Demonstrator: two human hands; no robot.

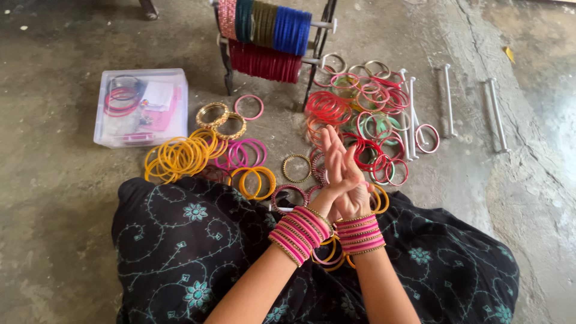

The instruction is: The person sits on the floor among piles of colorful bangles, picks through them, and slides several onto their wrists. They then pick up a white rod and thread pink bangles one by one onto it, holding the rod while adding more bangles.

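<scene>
My left hand (334, 157) is held up over my lap with its fingers straight and close together, holding nothing. My right hand (356, 197) is wrapped around its base, just above the wrist. A stack of pink and gold bangles (300, 233) sits on my left wrist, and a similar stack (359, 234) sits on my right wrist. A few loose pink and orange bangles (329, 257) lie on my dark patterned dress (192, 240) under the wrists.
Loose bangles cover the concrete floor: yellow ones (177, 157), pink ones (245, 153), gold ones (221, 120), and a red and green heap (366, 111). A rack of bangles (267, 36) stands behind. A clear plastic box (141, 108) is at left, metal rods (447, 99) at right.
</scene>
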